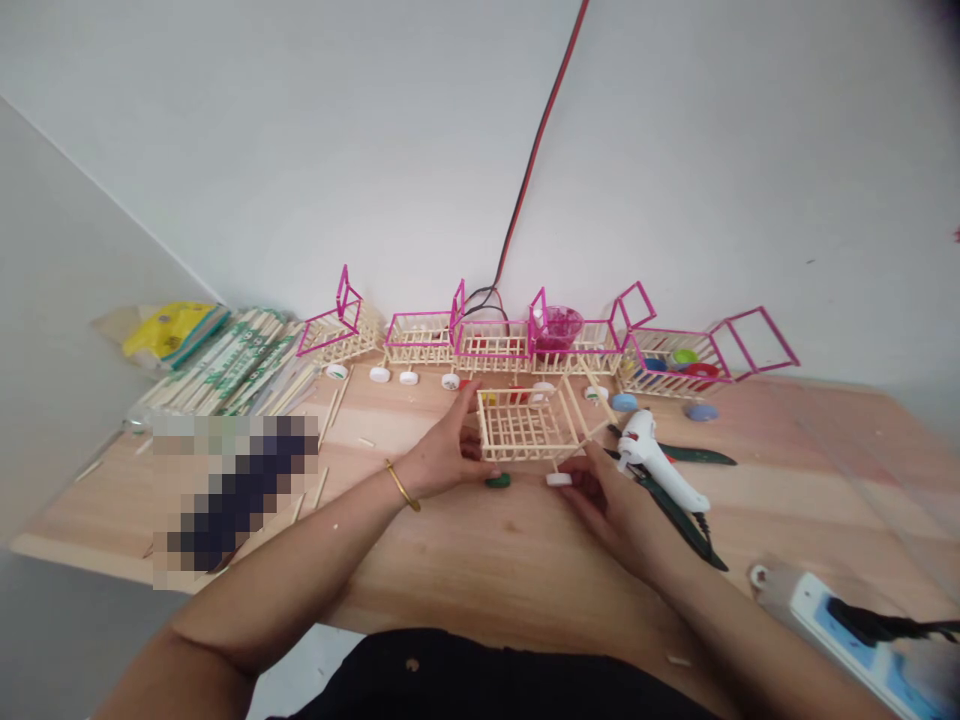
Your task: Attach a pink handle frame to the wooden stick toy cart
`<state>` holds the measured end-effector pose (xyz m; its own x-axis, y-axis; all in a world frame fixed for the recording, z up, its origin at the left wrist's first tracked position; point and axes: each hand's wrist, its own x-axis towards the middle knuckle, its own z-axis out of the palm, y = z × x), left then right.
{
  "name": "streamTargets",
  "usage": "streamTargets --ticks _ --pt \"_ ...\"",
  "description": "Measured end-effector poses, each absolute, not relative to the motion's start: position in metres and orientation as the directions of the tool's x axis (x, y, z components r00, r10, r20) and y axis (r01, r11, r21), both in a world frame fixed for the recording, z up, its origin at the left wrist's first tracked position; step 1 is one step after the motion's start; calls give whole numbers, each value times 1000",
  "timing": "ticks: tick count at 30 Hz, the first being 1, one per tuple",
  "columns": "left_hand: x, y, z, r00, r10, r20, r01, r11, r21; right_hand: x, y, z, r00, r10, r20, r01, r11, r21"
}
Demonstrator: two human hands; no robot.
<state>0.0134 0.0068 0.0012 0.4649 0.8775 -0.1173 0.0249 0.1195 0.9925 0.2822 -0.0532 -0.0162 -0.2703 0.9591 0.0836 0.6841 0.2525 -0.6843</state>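
Note:
A small toy cart built of bare wooden sticks stands in front of me on the table, its handle slanting up at the right. My left hand grips its left end, with the thumb beside a green bottle cap under the frame. At the lower right corner, the fingers of my right hand close on a white bottle cap that serves as a wheel. The index finger lies close to the base of the handle. Part of the right fingertips is hidden behind that cap.
Several finished carts with magenta rims line the wall. A white glue gun lies on dark-handled pliers at right. A power strip is at front right. Wrapped chopsticks and a yellow bag lie at left, beside a blurred patch.

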Motion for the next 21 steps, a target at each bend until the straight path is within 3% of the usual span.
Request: streamTargets --ticks 21 --pt "16 10 0 405 912 -62 9 64 998 284 -54 -17 -311 942 124 674 311 -671"
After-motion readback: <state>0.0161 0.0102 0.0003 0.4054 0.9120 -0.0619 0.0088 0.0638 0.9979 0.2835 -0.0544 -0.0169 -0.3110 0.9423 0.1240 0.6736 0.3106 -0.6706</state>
